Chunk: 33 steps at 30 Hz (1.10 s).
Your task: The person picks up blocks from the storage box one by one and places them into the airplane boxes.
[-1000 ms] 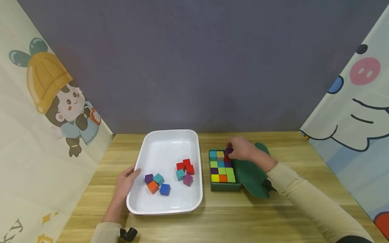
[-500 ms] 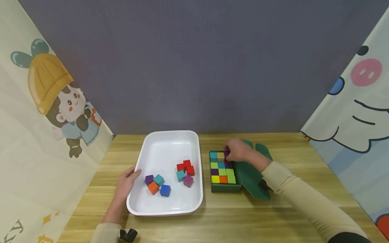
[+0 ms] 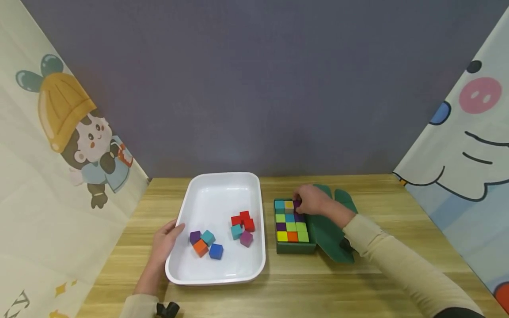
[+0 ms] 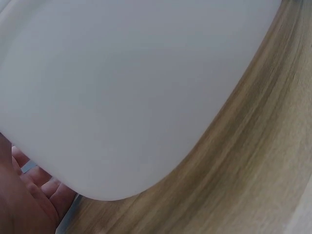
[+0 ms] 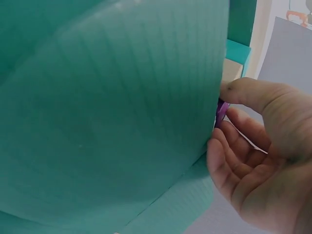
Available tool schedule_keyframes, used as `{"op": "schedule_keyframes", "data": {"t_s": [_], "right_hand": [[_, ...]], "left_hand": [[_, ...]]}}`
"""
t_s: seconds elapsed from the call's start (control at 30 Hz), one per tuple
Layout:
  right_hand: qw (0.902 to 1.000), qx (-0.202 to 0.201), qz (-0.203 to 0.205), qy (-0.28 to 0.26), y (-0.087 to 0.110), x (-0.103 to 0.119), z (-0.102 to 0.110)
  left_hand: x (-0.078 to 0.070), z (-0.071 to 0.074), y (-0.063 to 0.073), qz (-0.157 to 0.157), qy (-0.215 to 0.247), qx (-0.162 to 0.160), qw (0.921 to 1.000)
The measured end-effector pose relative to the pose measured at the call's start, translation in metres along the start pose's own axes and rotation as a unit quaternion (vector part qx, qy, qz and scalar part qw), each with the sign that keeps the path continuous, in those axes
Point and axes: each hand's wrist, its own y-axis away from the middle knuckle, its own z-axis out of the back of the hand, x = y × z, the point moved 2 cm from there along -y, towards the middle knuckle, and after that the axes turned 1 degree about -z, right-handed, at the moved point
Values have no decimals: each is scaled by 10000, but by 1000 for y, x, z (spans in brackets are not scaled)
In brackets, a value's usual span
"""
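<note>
At the left rim of a white tray [image 3: 216, 274], my left hand [image 3: 164, 238] grips it, thumb on the edge. In the left wrist view the fingers [image 4: 61, 195] curl beneath the tray's side. My right hand [image 3: 313, 199] pinches a purple cube [image 5: 222, 109] at the far right corner of a green box [image 3: 296, 248]. Thumb and fingers partly hide that cube. Rows of coloured cubes fill the box, among them a yellow cube [image 3: 282, 236], an orange cube [image 3: 292, 236] and several light green ones.
Inside the tray lie loose cubes: a blue cube [image 3: 216, 251], an orange one, red ones [image 3: 248, 225] and several others. The box's green lid flap [image 3: 332, 236] spreads open to the right, under the right forearm. A grey panel [image 3: 254, 88] stands behind the wooden table [image 3: 374, 194].
My right hand has lowered the purple cube into the box's far right corner, covering the red seen there. The left hand keeps its hold on the tray.
</note>
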Motion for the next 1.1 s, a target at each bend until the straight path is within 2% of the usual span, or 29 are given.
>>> {"op": "schedule_keyframes", "data": {"t_s": [0.17,0.27,0.37,0.53,0.7,0.83,0.93,1.1], "right_hand": [[9996,-142,240,51,5,6,1],[9988,-239,422,70,7,20,3],[9974,-312,618,179,3,43,8],[9945,-284,814,594,-18,94,8],[9915,103,1067,741,-40,150,-6],[9854,429,1393,879,-54,189,-26],[9793,693,1555,1094,-61,211,-42],[9745,1101,1550,1193,-67,236,-65]], "left_hand": [[2,-1,0,40,1,3,10000],[2,-3,0,33,35,26,10000],[2,-3,0,16,101,15,9999],[2,-2,0,11,144,-20,9999],[2,0,1,39,137,13,9999],[2,0,0,41,137,19,9999],[2,0,-1,-26,147,3,9999],[3,-1,-1,-45,243,2,9997]]}}
